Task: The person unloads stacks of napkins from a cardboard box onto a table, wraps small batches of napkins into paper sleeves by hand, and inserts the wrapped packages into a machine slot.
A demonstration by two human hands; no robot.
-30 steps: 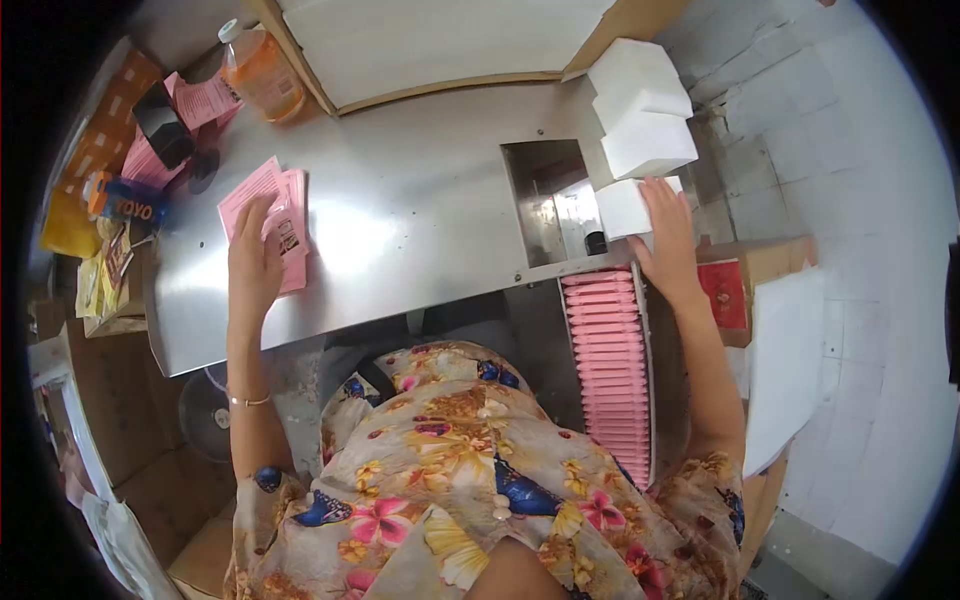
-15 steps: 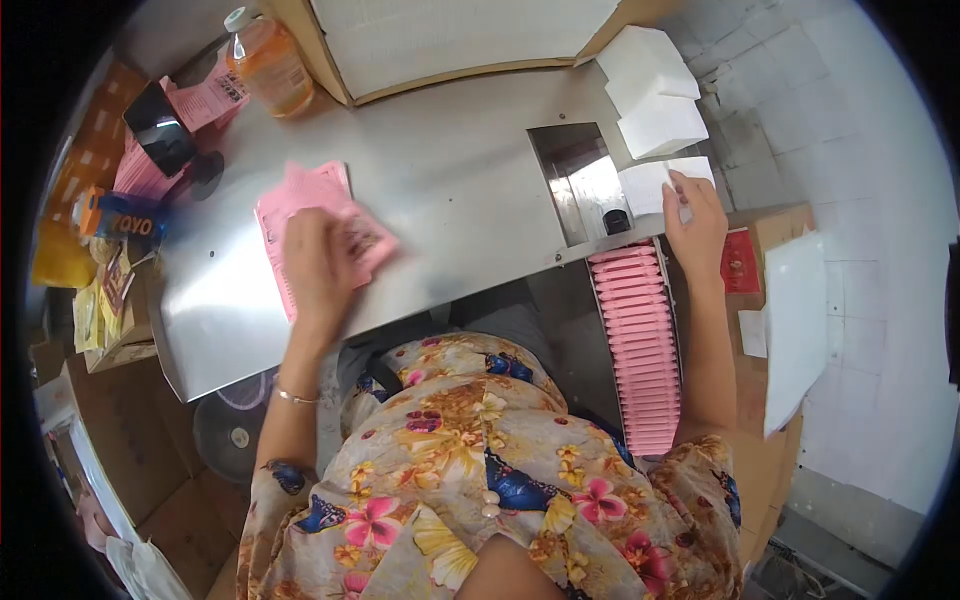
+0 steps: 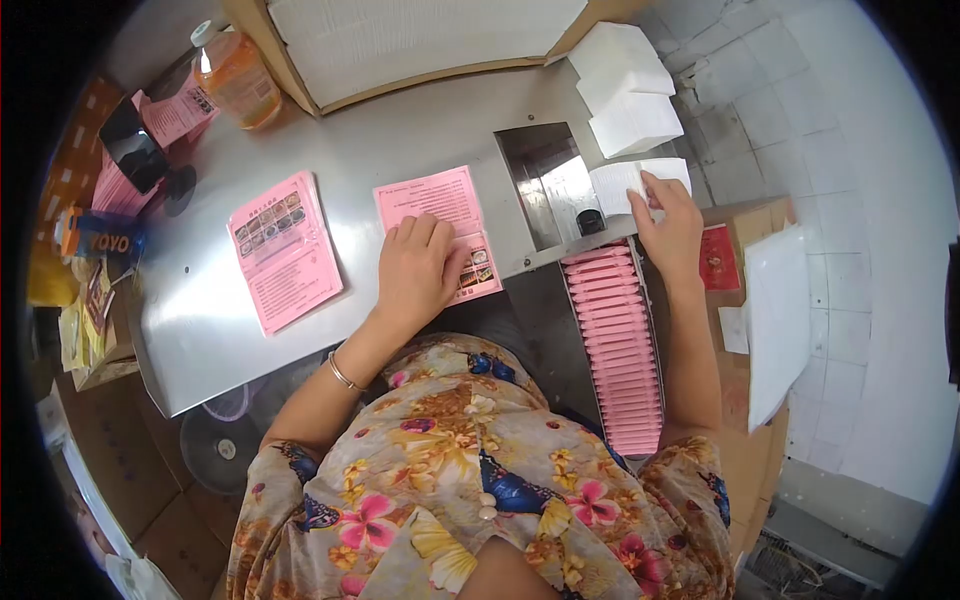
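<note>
My left hand (image 3: 418,268) rests on a pink printed sheet (image 3: 440,203) near the front edge of the metal table (image 3: 400,130), fingers curled against it. Left of it lies a stack of pink printed sheets (image 3: 285,252). My right hand (image 3: 665,222) pinches the edge of the nearest stack of white paper (image 3: 615,186), beside a rectangular opening (image 3: 540,185) in the table. Just below, a long tray holds a row of folded pink packets (image 3: 620,360).
Two more white stacks (image 3: 635,125) stand behind. At the back left are an orange drink bottle (image 3: 237,78), a black phone-like object (image 3: 133,146) and a blue YOYO package (image 3: 105,235). A cardboard box (image 3: 765,222) and white board (image 3: 775,325) stand at right.
My left hand has moved right from the pink stack, bringing one sheet to the table's front middle. My right hand has closed its fingertips on the edge of the white paper.
</note>
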